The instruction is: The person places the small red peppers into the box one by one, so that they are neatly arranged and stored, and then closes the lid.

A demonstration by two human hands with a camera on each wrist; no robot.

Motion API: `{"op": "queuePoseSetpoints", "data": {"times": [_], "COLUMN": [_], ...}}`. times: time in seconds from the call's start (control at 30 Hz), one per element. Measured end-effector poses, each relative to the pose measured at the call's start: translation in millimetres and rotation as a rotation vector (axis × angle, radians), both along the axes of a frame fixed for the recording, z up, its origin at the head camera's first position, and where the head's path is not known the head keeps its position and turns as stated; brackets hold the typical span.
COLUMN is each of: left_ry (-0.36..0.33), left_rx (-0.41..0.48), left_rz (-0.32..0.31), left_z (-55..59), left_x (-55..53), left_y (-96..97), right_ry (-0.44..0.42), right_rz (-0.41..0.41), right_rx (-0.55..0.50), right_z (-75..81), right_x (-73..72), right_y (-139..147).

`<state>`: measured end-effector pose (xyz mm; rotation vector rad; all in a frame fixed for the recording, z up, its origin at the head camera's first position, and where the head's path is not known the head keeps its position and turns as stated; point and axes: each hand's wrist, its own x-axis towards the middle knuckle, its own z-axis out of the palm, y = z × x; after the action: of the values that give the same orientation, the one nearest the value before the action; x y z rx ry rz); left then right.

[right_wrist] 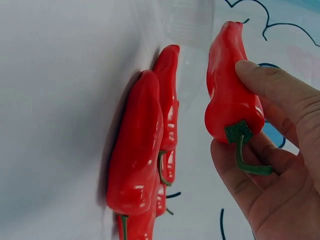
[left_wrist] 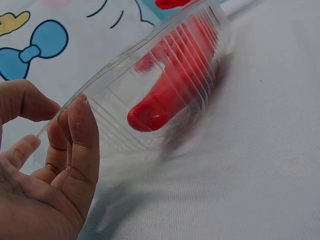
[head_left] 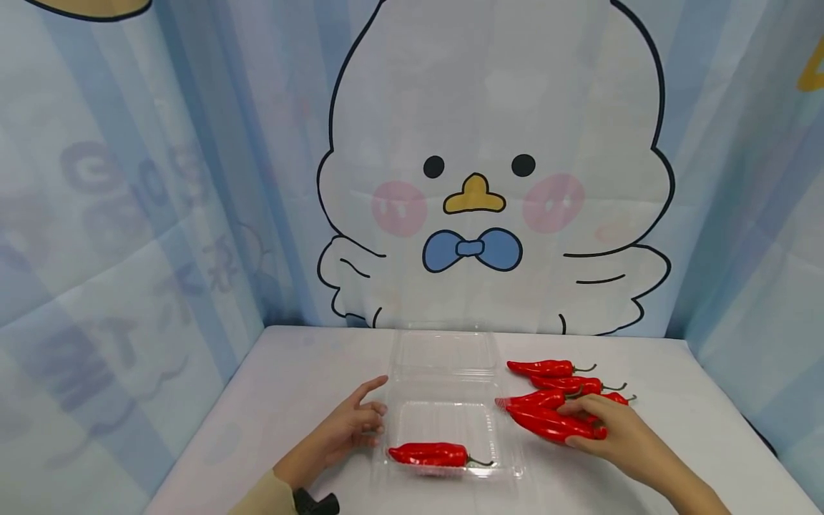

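A clear plastic box (head_left: 444, 422) lies with its lid folded back. One red chili pepper (head_left: 428, 454) is inside along its near side, its green stem pointing right. At the box's left edge, my left hand (head_left: 350, 429) has its fingers around the thin rim, which passes between the digits in the left wrist view. My right hand (head_left: 621, 440) pinches another chili pepper (right_wrist: 230, 95) between thumb and fingers, its stem toward the palm. Several more red chili peppers (head_left: 541, 368) lie right of the box, and the held one hangs over their near side.
The transparent lid (head_left: 444, 354) lies flat behind the box, near the table's back edge. A white table (head_left: 277, 372) carries everything. Behind and at both sides hang printed curtains (head_left: 470, 300), with a cartoon bird at the back.
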<state>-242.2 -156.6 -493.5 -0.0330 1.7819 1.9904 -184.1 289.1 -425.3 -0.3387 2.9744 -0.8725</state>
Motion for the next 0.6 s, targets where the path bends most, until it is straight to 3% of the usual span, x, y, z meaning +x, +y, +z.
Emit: {"op": "queuePoseSetpoints", "data": {"times": [0.6], "left_ry": [0.001], "left_rx": [0.014], "left_rz": [-0.010], "left_z": [1.0], "left_x": [2.4], "left_y": [0.0], "right_ry": [0.007], "right_rz": [0.103], "right_rx": [-0.040], "right_z": [3.1], "right_x": [-7.9], "right_y": [-41]}}
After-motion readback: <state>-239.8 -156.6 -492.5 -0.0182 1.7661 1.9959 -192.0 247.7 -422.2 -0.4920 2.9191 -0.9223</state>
